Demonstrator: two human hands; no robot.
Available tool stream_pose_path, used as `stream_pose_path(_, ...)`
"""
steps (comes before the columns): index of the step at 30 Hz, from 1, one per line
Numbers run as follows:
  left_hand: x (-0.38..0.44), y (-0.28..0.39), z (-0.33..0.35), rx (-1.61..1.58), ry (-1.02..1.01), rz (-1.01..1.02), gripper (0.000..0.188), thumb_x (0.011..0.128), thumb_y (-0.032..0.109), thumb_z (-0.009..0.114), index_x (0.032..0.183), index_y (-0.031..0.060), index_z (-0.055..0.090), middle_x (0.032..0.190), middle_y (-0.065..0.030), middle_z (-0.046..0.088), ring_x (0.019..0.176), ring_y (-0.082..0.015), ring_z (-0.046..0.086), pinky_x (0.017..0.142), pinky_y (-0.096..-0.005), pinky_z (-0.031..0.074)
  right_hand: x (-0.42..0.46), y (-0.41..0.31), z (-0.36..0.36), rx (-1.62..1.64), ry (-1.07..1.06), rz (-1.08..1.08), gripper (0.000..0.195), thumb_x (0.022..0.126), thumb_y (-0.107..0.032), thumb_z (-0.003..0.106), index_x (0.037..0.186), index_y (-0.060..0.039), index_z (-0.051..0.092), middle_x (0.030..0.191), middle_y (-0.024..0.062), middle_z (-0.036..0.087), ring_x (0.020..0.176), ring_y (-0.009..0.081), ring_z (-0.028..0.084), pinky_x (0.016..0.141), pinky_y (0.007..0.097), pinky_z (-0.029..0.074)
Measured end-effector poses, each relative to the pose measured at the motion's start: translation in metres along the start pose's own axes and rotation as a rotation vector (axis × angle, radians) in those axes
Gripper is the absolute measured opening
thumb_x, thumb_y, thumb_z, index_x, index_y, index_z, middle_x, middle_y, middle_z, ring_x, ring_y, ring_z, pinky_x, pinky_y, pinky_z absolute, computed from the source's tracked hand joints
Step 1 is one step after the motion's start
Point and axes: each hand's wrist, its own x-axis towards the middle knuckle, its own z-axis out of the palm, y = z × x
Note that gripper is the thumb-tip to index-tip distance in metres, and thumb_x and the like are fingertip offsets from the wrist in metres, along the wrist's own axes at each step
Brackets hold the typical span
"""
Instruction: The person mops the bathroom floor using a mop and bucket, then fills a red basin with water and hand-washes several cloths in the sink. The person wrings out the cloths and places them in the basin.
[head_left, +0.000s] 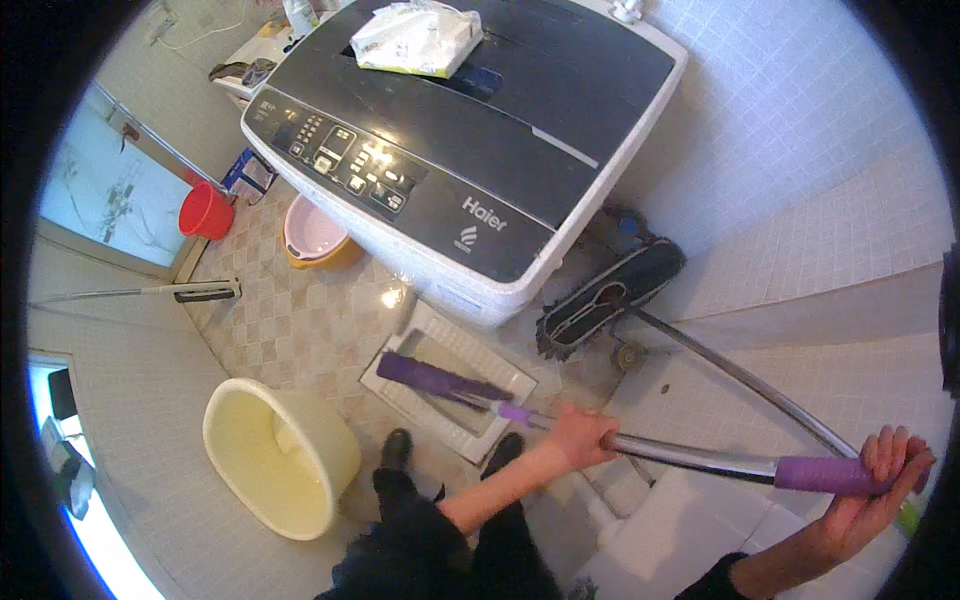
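My left hand (581, 436) is wrapped around the metal shaft of a mop (690, 457). Further up, my right hand (885, 472) holds the purple grip (821, 475) at the top end of the same mop. Its long purple head (431, 376) lies over the basin of a white squat toilet (480, 360) set in the floor; whether it touches the basin I cannot tell. The shaft slants down from the right toward that toilet. My dark shoes stand just in front of the toilet's near edge.
A Haier washing machine (487, 180) stands ahead, bearing a tissue pack (416, 37). A dark fringed mop (652, 270) leans at right. At left are a yellow tub (262, 457), pink basin (315, 229), red bucket (206, 211) and floor squeegee (206, 290).
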Motion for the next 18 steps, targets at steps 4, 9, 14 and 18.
stream_pose_path(4, 0.009, -0.023, 0.033, 0.008, -0.005, -0.037, 0.026, 0.065, 0.030, 0.067, 0.080, 0.0147, 0.054, 0.074, -0.0021, 0.059, 0.078, -0.0253, 0.058, 0.072, -0.0387, 0.041, -0.014, 0.026, -0.033, -0.043, 0.015, 0.059, 0.018, 0.089, -0.021, 0.054, 0.081, -0.0080, 0.045, 0.065, -0.0013, 0.036, 0.058, 0.0070, 0.035, 0.051, 0.0192, 0.032)
stream_pose_path(9, 0.002, -0.139, 0.096, 0.069, 0.014, -0.203, 0.027, 0.064, 0.033, 0.067, 0.082, 0.0143, 0.058, 0.078, -0.0058, 0.060, 0.080, -0.0270, 0.058, 0.071, -0.0385, 0.044, -0.089, 0.145, -0.045, -0.162, 0.209, 0.210, 0.019, 0.089, -0.019, 0.052, 0.076, -0.0098, 0.041, 0.063, 0.0000, 0.042, 0.061, 0.0102, 0.042, 0.058, 0.0279, 0.038)
stream_pose_path(14, -0.003, -0.118, 0.081, 0.019, -0.167, -0.311, 0.030, 0.061, 0.038, 0.069, 0.080, 0.0165, 0.062, 0.084, -0.0056, 0.062, 0.085, -0.0259, 0.058, 0.076, -0.0376, 0.045, -0.084, 0.106, -0.047, -0.101, 0.110, 0.277, 0.020, 0.089, -0.021, 0.052, 0.077, -0.0097, 0.041, 0.063, -0.0006, 0.040, 0.059, 0.0095, 0.038, 0.057, 0.0265, 0.036)
stream_pose_path(18, -0.004, -0.056, 0.030, 0.035, -0.247, -0.206, 0.031, 0.062, 0.042, 0.068, 0.078, 0.0163, 0.060, 0.080, -0.0043, 0.062, 0.080, -0.0254, 0.058, 0.072, -0.0385, 0.043, -0.058, 0.057, -0.040, 0.075, 0.054, 0.210, 0.020, 0.091, -0.022, 0.050, 0.078, -0.0096, 0.042, 0.065, -0.0015, 0.037, 0.057, 0.0083, 0.033, 0.053, 0.0229, 0.033)
